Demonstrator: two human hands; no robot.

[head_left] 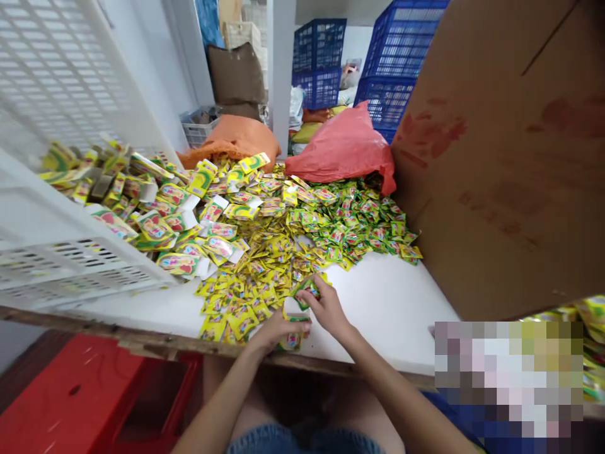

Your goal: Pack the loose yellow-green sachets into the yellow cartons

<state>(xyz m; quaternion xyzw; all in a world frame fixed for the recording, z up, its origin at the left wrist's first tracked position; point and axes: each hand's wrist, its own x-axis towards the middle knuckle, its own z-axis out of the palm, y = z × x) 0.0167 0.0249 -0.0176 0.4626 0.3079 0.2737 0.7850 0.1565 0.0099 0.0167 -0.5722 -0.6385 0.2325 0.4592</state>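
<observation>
My left hand (278, 330) is closed around a small yellow-and-green carton (292, 341) at the table's front edge, its white flap (293, 308) standing up. Just above that flap, my right hand (326, 304) pinches a green packet (306, 291). Yellow packets (250, 296) lie in a loose heap left of and behind my hands. Farther back to the right is a heap of green packets (363, 217). Many small cartons (179, 221), some with flaps open, spill from a tipped white plastic crate (94, 246) on the left.
An orange sack (241, 135) and a red sack (340, 145) lie behind the heaps. A large cardboard box (501, 164) stands at the right edge. Blue crates (392, 50) are stacked at the back. Below the table at left is a red plastic stool (61, 391).
</observation>
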